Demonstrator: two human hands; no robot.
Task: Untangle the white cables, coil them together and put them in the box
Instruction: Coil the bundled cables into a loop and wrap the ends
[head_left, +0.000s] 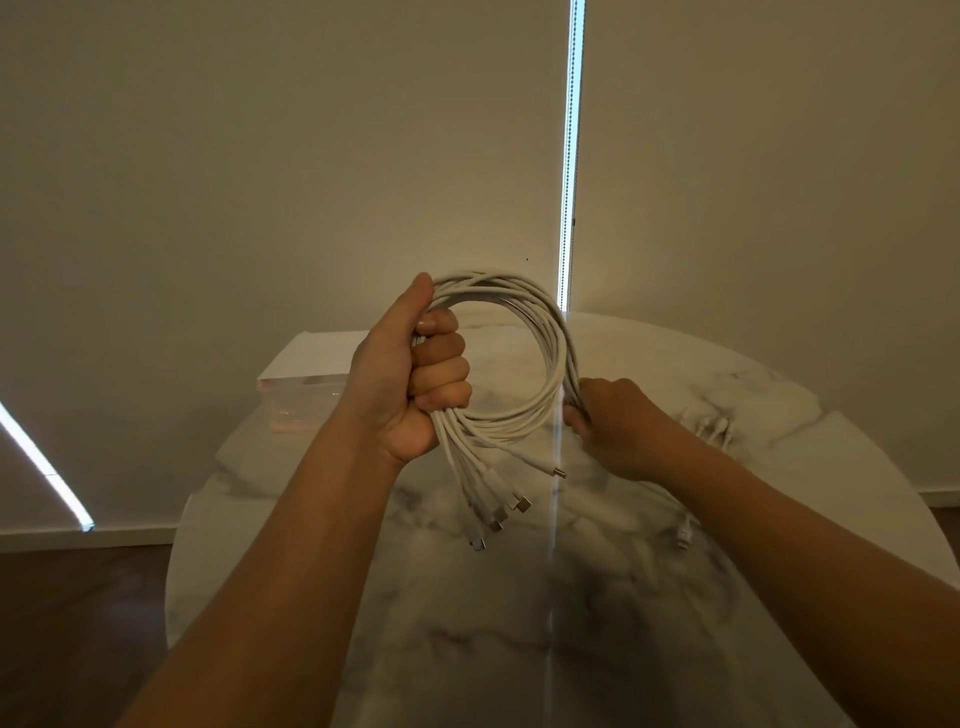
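Several white cables: forming one round coil, being held up in the air above the table's far middle.
Plug ends: hanging in a loose bunch below the coil's left side.
Left hand: wrapping all its fingers tightly round the coil's left side.
Right hand: curling its fingers round the strands at the coil's lower right.
Loose tails: trailing from the right hand and lying on the table, not yet coiled.
Box: clear, sitting at the table's far left, well apart from the coil; I cannot tell whether it is standing open.
Table: round, marbled white.
Step in hand: coiling, seemingly nearing its end, with untangling looking done.
Next move: probably winding the tails in while gripping firmly so the loops are not springing apart, then carrying the coil left to the box.
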